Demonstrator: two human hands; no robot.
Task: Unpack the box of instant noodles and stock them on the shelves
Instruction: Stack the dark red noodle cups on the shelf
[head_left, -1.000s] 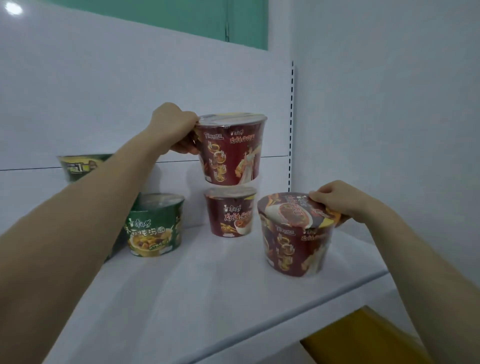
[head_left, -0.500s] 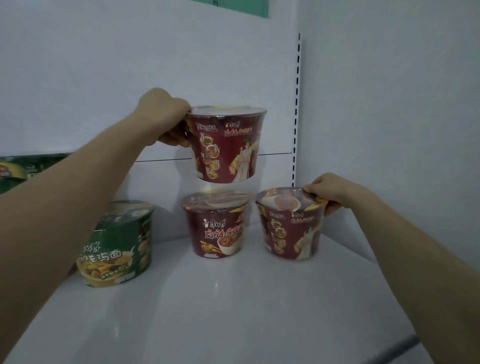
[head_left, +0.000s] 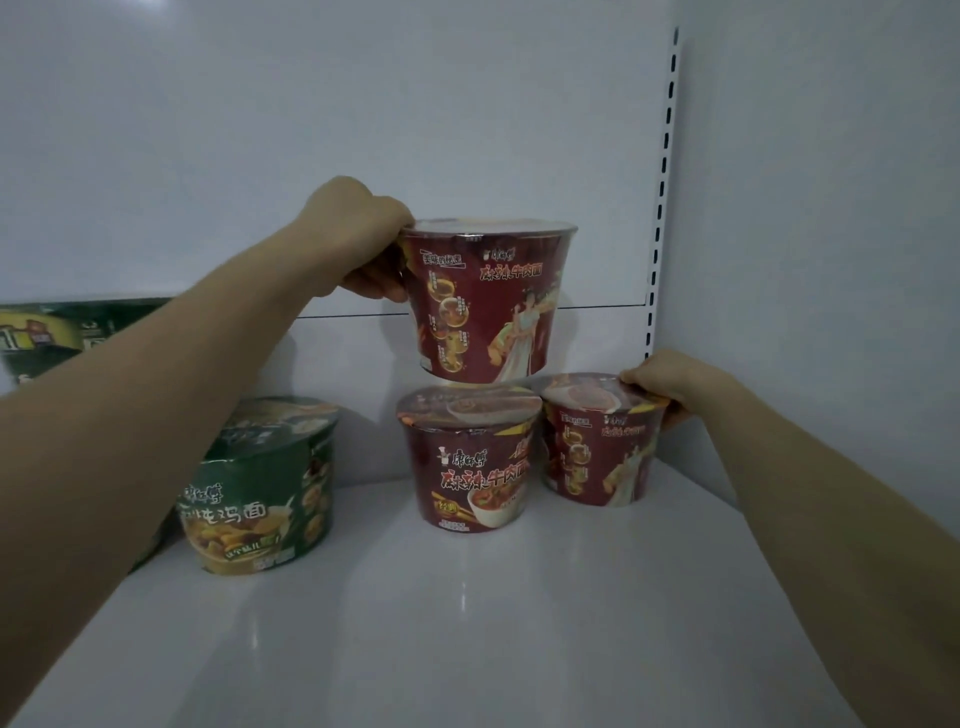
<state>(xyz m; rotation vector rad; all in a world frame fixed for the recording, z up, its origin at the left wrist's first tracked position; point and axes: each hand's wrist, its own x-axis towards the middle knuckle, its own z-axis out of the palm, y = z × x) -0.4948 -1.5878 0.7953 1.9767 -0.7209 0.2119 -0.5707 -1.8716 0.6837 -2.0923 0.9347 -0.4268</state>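
Note:
My left hand (head_left: 358, 244) grips a red noodle bowl (head_left: 485, 301) by its rim and side, holding it just above the lid of a second red bowl (head_left: 470, 462) that stands at the back of the white shelf (head_left: 467, 623). Whether the two bowls touch I cannot tell. My right hand (head_left: 670, 382) grips the rim of a third red bowl (head_left: 597, 452), which stands on the shelf right of the second, close to the back right corner.
A green noodle bowl (head_left: 260, 488) stands at the left of the shelf, with another green bowl (head_left: 62, 332) stacked behind it, partly hidden by my left arm. A slotted upright (head_left: 662, 192) runs down the back right corner. White walls close the back and right.
My right hand carried its red bowl back onto the shelf, beside the standing red one. My left hand lowered its bowl closer to the lid below. The view moved nearer the shelf.

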